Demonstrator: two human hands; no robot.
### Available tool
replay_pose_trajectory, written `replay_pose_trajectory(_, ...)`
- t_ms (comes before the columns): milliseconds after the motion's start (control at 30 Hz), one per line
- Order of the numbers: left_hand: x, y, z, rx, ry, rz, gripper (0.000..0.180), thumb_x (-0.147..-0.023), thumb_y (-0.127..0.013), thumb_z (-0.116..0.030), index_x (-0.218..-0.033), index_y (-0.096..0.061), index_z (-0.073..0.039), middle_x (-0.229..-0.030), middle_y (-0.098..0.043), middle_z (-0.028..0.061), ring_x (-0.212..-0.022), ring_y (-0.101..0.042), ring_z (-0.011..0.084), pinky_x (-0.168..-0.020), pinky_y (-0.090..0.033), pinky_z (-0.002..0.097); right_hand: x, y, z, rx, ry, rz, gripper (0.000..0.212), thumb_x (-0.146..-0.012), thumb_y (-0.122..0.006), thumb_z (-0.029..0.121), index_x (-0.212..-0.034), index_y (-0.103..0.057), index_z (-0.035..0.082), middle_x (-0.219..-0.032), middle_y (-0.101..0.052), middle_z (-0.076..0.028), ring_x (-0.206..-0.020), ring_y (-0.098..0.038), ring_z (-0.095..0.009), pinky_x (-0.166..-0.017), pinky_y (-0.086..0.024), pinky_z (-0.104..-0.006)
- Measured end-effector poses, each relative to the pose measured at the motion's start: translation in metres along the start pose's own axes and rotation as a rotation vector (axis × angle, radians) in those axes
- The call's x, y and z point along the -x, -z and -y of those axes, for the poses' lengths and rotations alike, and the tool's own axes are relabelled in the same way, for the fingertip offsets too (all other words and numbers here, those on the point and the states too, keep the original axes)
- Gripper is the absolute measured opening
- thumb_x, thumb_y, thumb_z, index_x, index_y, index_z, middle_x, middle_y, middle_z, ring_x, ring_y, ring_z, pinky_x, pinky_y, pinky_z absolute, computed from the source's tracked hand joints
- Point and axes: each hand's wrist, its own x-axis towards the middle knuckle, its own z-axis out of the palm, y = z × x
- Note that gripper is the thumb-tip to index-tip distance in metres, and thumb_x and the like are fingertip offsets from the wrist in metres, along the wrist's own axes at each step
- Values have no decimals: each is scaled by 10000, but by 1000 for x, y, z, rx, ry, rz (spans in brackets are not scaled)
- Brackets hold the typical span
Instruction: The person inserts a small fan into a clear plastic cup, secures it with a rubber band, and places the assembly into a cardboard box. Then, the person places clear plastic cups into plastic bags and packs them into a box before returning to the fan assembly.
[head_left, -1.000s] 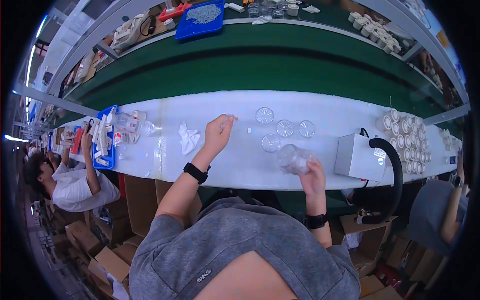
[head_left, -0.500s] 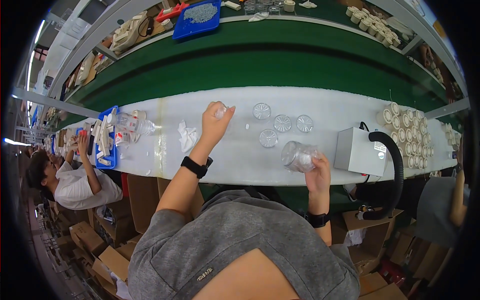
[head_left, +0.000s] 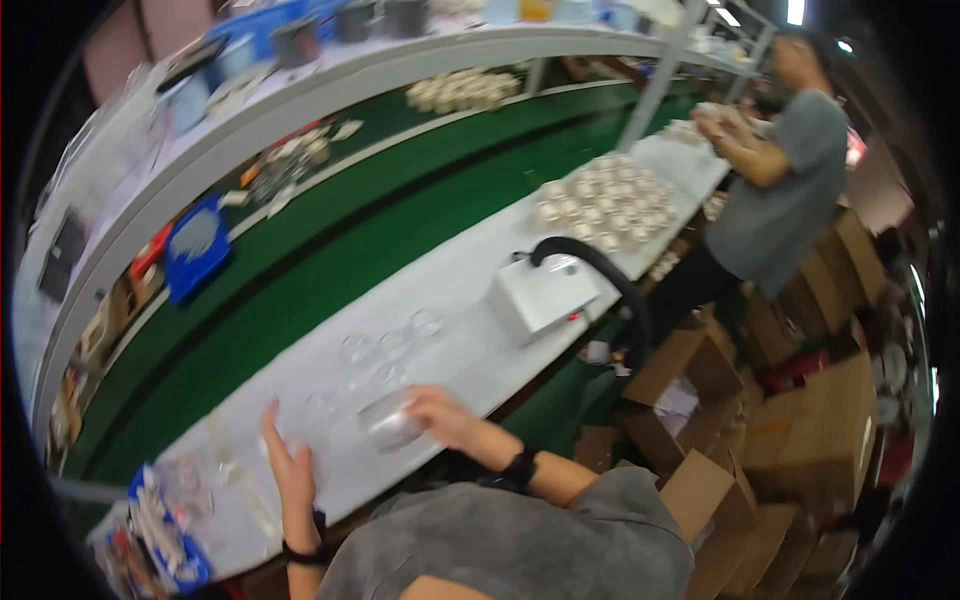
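My right hand (head_left: 443,417) grips a clear cylindrical jar (head_left: 386,425) by one end, holding it on its side above the white table (head_left: 460,345). The picture is smeared, so what may be inside the jar cannot be made out. My left hand (head_left: 291,478) is raised to the left, its fingers stretched out and apart, with nothing visible in it. Between and beyond my hands lie several clear round dishes (head_left: 389,377). One clear dish (head_left: 320,403) sits apart from the others, nearest my left hand.
A white box machine (head_left: 540,298) with a black hose (head_left: 612,275) stands to the right. Beyond it are rows of cream-coloured round parts (head_left: 605,200) and a co-worker (head_left: 785,185). A blue tray (head_left: 185,545) is at lower left; cardboard boxes (head_left: 805,425) fill the right side.
The view has swung to the right and blurred. My left hand has let go of a small clear piece and opened; another dish now lies on the table. My right hand still holds the jar.
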Motion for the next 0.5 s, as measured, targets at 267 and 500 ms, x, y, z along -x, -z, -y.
replay_pose_trajectory(267,73,-11,58,1139,827,70,550,-812,-389,-460,-1145,-382,-22,-1037,-491,122,-959,-487,257,-795,-408,311,-19,-122,-21,1074,265,380,140,-734,-526,157,-722,-514,18,-658,-511,-84,-615,-513,-208,-539,-393,-310)
replay_pose_trajectory(500,94,32,73,1604,564,-167,513,-809,-269,-534,-924,-451,-69,-704,-507,133,-464,-442,214,-375,-343,267,-74,-129,-44,1234,717,138,306,-699,-584,273,-892,-534,41,-877,-516,-171,-806,-506,-310,-674,-415,-363)
